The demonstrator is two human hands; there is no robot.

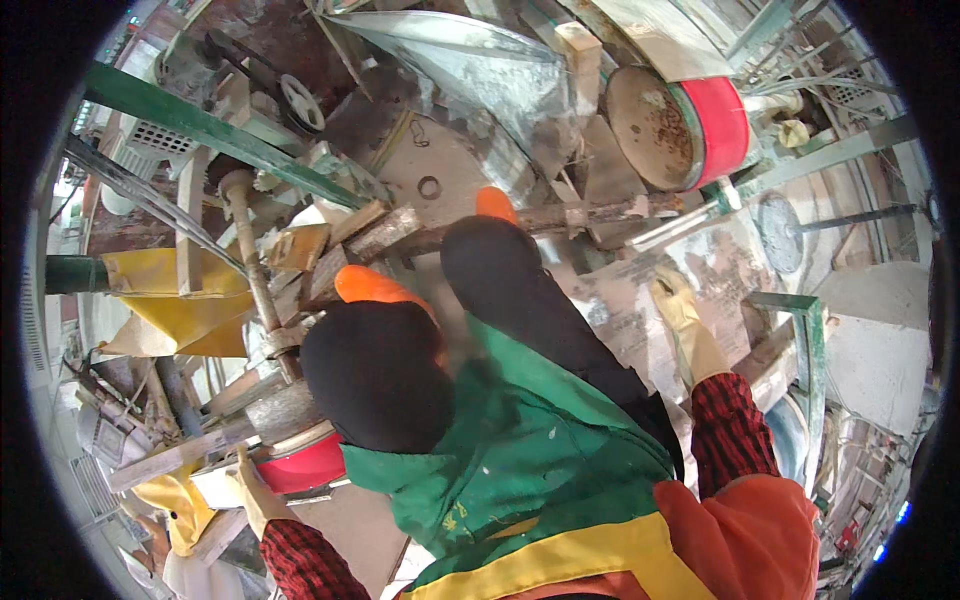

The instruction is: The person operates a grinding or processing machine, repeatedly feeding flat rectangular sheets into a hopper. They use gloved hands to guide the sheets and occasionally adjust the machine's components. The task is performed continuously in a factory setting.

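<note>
My left hand (256, 496), in a pale yellow work glove, is at the lower left. Its fingers close at the end of a white flat piece (213, 485), beside a red drum (303, 463); the underside of this grip is hidden. Over on the right, my right hand (684, 318) wears a matching glove and reaches forward above a dusty, stained surface (640, 300). Its fingers are curled together around a small dark gap, and what they hold, if anything, cannot be made out. My knees and a green apron (530, 430) fill the middle.
Ahead lie a plastic sheet (470, 60), a dark ring (429, 187) and a red-sided round drum (715, 130). Green metal bars (220, 130) cross at left, and a green frame (812, 350) stands right. Wood scraps (375, 235) and yellow sheeting (185, 300) crowd the left.
</note>
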